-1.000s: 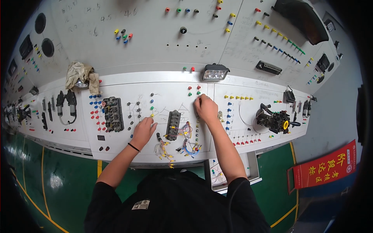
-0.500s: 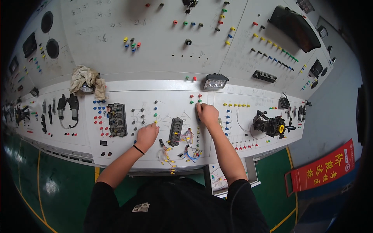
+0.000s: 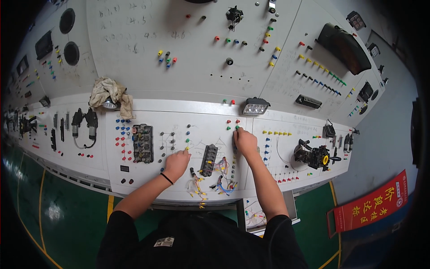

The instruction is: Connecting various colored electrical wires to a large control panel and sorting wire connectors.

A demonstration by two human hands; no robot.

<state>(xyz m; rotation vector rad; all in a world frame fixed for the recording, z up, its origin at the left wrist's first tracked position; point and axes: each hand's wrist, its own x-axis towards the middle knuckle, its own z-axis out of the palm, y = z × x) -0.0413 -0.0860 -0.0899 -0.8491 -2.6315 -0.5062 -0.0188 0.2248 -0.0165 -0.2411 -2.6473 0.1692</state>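
My left hand (image 3: 176,164), a dark band at its wrist, rests low over the white sloping panel (image 3: 210,136). Its fingers are drawn together at a yellow terminal post (image 3: 187,148), just below a green one. My right hand (image 3: 246,141) reaches farther up, its closed fingertips at a green terminal post (image 3: 238,127) under a red one. What the right fingers hold, if anything, is hidden. Between the hands lies a black fuse box (image 3: 208,160). Bundles of coloured jumper wires (image 3: 222,184) with small plugs hang beside it, and more wires (image 3: 196,184) lie nearer me.
Left of my hands sits a larger dark relay box (image 3: 143,143). A crumpled cloth (image 3: 107,94) drapes over a lamp. A rectangular work light (image 3: 256,106) stands at the panel's back edge. At right is a steering column switch (image 3: 316,155). An open drawer (image 3: 293,207) juts out below.
The whole view has shifted, so the panel sits slightly lower and to the right. Both hands stay at the same terminal posts, with fingers closed.
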